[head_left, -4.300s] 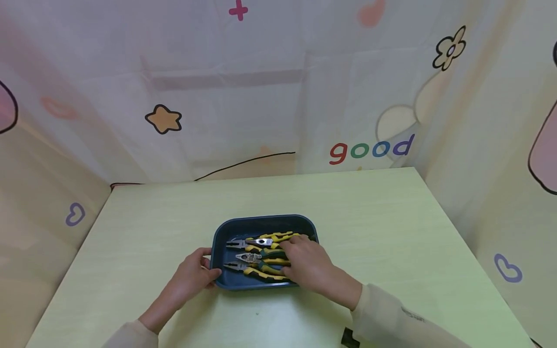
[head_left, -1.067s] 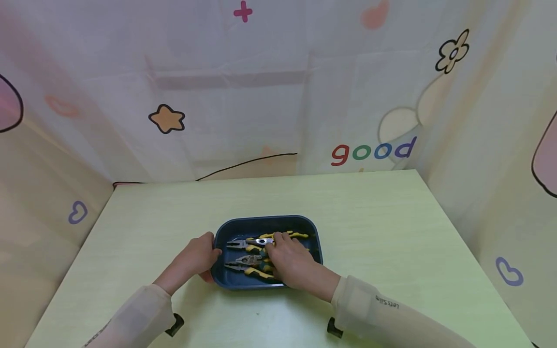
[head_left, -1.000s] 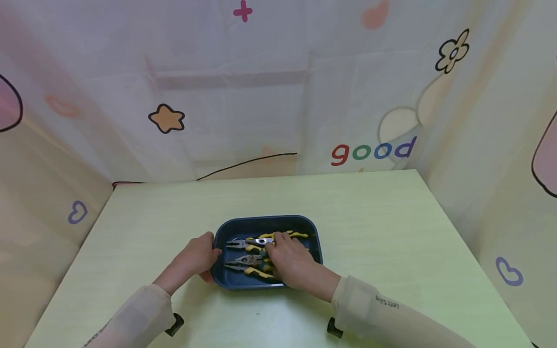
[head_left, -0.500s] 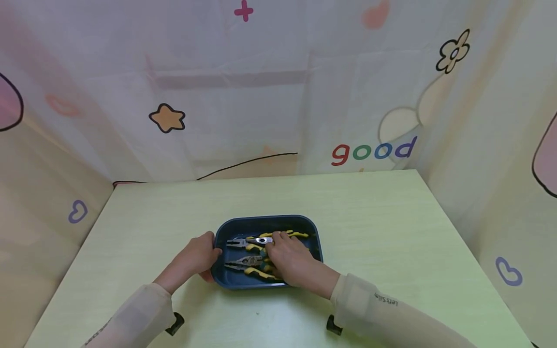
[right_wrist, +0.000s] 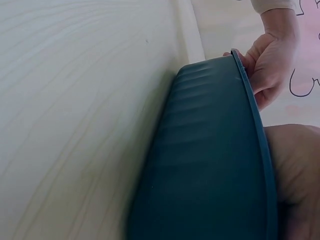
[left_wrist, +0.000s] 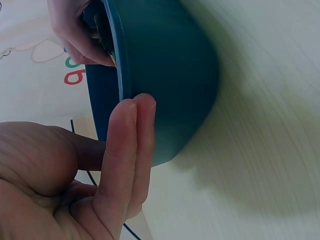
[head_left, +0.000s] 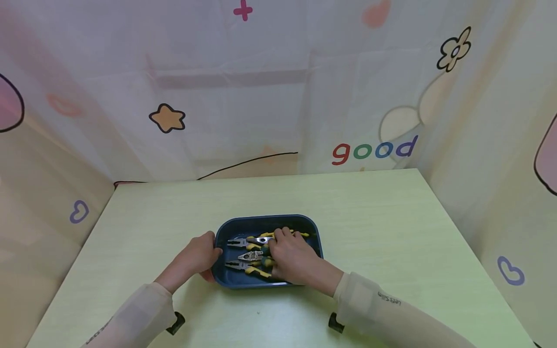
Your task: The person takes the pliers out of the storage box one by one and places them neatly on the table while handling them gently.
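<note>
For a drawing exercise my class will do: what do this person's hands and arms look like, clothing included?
The left hand and right hand are ungloved. The left sleeve and right sleeve are pale beige, each with dark lettering too small to read surely. A small black piece juts from under each.

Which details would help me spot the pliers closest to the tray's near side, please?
On the pale table sits a dark blue tray, gripped by the left hand. Inside, the target pliers lie closest to the near rim, with a yellow-and-black handle and a duller head than the shiny pliers just beyond.
</note>
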A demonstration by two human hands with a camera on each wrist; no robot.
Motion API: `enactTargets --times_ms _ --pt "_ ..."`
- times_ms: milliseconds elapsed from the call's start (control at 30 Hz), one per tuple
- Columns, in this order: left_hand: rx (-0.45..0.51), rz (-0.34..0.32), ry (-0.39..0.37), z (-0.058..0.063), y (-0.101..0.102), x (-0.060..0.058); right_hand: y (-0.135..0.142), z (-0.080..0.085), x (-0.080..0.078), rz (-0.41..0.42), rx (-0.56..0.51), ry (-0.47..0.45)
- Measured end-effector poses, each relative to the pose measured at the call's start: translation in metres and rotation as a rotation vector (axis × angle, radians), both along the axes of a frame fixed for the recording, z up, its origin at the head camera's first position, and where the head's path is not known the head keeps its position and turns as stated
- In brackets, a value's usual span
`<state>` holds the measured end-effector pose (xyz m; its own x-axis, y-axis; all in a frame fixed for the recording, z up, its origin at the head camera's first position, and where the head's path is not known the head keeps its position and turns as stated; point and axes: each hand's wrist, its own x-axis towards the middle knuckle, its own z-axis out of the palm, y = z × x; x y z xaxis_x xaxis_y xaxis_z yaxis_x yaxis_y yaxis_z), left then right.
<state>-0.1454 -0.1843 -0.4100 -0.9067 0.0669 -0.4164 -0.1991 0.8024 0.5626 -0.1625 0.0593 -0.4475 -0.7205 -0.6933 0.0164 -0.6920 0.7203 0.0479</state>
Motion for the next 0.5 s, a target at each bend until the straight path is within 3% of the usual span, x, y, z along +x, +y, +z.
enactTargets --times_ms 167,500 --pt "-0.009 -0.001 -0.002 0.0006 -0.0006 -0.0004 0.0018 0.0018 -0.0017 0.028 -0.010 0.011" --pt "-0.026 0.014 -0.010 -0.0002 -0.0003 -0.0004 0.0036 0.0074 -0.0046 0.043 0.028 -0.065"
